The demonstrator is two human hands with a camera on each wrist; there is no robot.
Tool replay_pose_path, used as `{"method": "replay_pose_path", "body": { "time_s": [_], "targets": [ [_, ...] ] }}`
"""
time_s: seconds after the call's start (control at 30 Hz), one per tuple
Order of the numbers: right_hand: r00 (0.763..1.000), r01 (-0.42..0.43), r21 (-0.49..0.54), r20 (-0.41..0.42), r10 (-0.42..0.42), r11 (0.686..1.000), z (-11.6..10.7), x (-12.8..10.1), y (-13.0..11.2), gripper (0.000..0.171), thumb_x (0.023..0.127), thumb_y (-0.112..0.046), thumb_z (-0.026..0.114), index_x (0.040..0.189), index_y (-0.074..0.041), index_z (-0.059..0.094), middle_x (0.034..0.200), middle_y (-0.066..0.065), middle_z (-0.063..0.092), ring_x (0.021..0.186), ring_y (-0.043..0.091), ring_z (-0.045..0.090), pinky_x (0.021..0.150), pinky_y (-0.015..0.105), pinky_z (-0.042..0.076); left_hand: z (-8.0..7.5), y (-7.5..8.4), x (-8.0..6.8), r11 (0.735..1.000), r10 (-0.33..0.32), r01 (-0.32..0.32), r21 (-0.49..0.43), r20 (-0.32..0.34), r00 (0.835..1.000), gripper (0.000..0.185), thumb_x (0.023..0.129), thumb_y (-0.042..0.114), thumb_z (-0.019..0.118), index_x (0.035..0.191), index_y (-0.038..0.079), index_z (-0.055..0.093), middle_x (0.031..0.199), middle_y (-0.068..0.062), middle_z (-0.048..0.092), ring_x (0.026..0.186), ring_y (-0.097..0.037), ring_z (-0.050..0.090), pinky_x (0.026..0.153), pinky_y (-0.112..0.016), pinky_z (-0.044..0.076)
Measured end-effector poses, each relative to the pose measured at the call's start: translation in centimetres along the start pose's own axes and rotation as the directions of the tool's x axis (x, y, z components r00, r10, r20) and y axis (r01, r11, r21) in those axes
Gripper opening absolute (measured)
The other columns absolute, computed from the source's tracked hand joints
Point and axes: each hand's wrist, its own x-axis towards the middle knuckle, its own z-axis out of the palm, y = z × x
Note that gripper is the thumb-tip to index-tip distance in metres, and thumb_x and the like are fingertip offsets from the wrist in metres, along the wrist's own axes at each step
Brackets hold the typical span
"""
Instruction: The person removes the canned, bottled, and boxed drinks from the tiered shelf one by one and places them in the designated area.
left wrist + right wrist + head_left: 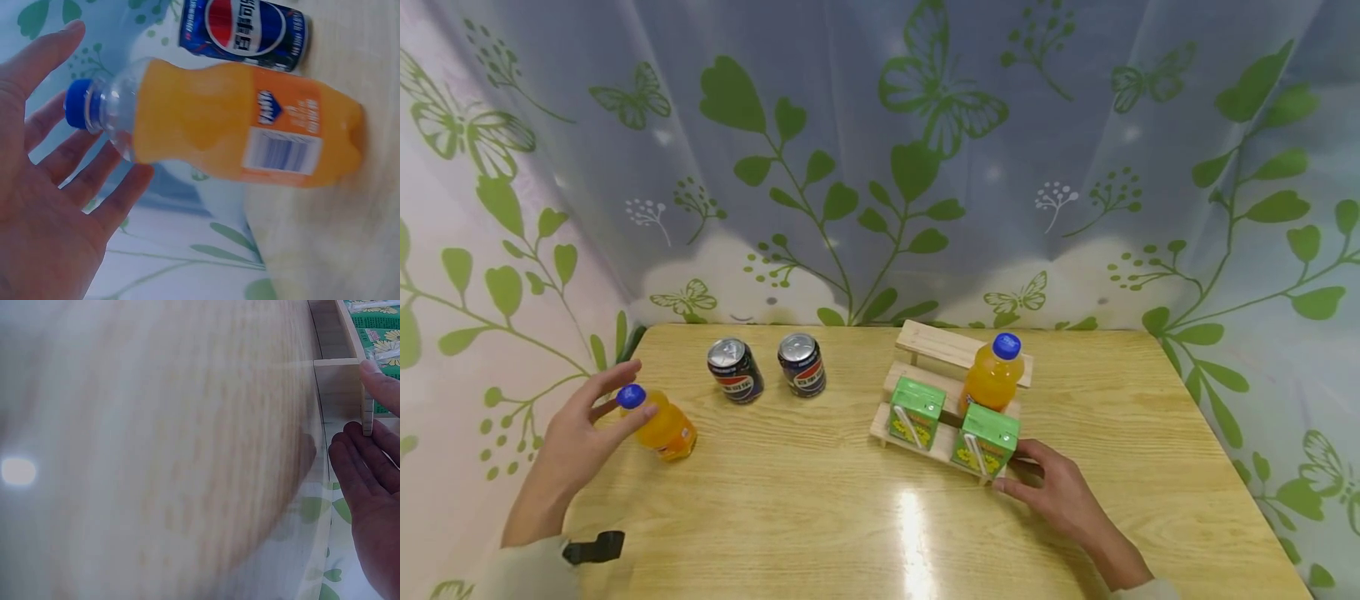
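Note:
An orange soda bottle (667, 429) with a blue cap stands on the table at the left. My left hand (583, 433) is around its neck and cap, fingers spread and loosely bent; in the left wrist view the palm (50, 212) faces the bottle (206, 122) with a gap. At the right, a stepped wooden rack (898, 379) carries two green drink boxes, one left (917, 412) and one right (985, 442), on its lowest step. Another orange soda bottle (992, 379) stands behind them. My right hand (1063, 496) grips the rack's right front end between thumb and fingers.
Two dark blue cola cans, one (735, 371) nearer the left bottle and one (802, 365) beside it, stand towards the back of the wooden table (820, 517). A leaf-and-butterfly patterned curtain (865, 167) hangs along the table's back and sides.

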Motion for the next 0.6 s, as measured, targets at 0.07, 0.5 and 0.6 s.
{"method": "replay_pose_path", "body": {
  "time_s": [0.07, 0.5, 0.6],
  "targets": [
    [1.0, 0.004, 0.001, 0.001, -0.004, 1.0, 0.0, 0.0, 0.0, 0.055, 0.089, -0.025, 0.093, 0.132, 0.001, 0.071, 0.13, 0.017, 0.075, 0.124, 0.038, 0.072, 0.103, 0.047, 0.063, -0.2, 0.7, 0.4, 1.0, -0.012, 0.012, 0.029, 0.019, 1.0, 0.068, 0.104, 0.028, 0.079, 0.163, 0.014, 0.049, 0.164, -0.012, 0.054, 0.139, 0.004, 0.048, 0.097, 0.006, 0.035],
    [1.0, 0.003, -0.002, 0.009, -0.003, 1.0, -0.1, 0.0, 0.0, 0.055, 0.089, -0.026, 0.093, 0.132, 0.001, 0.071, 0.13, 0.016, 0.075, 0.124, 0.038, 0.072, 0.103, 0.047, 0.062, 0.4, 4.5, 3.0, 0.982, 0.151, -0.155, 0.11, 0.045, 0.988, 0.064, 0.1, 0.02, 0.083, 0.157, 0.009, 0.057, 0.16, -0.027, 0.053, 0.142, -0.059, 0.047, 0.112, -0.079, 0.038],
    [1.0, 0.004, -0.003, 0.011, -0.004, 1.0, -0.1, 0.0, 0.0, 0.055, 0.089, -0.025, 0.093, 0.132, 0.001, 0.07, 0.13, 0.017, 0.075, 0.124, 0.039, 0.072, 0.103, 0.047, 0.063, 1.1, 5.4, 3.5, 0.961, 0.249, -0.251, 0.116, 0.03, 0.968, 0.06, 0.097, 0.015, 0.084, 0.153, 0.008, 0.061, 0.156, -0.024, 0.058, 0.143, -0.055, 0.048, 0.113, -0.078, 0.037]
  ]
}}
